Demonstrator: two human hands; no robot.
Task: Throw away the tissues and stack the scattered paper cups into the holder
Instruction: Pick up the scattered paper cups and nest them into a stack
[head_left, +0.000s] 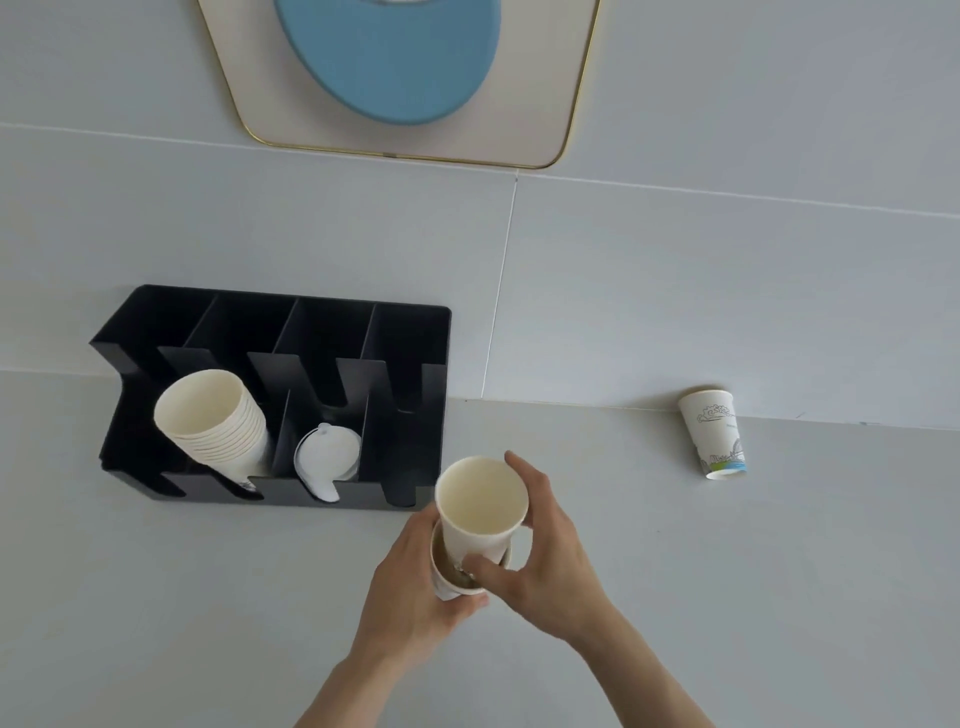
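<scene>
Upper cup (480, 501) part-seated in lower cup (451, 574), just in front of the holder (156, 332). Right hand (540, 561) pinches the upper; left hand (415, 587) wraps the lower. Risk: skewed push jams or crushes a rim. Contents of the lower cup unclear, possibly tissue. Lone cup (714, 434) stands well apart.

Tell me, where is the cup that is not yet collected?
In the head view, the loose cup stands upright at the right, against the wall, far from the black holder and both hands.
</scene>
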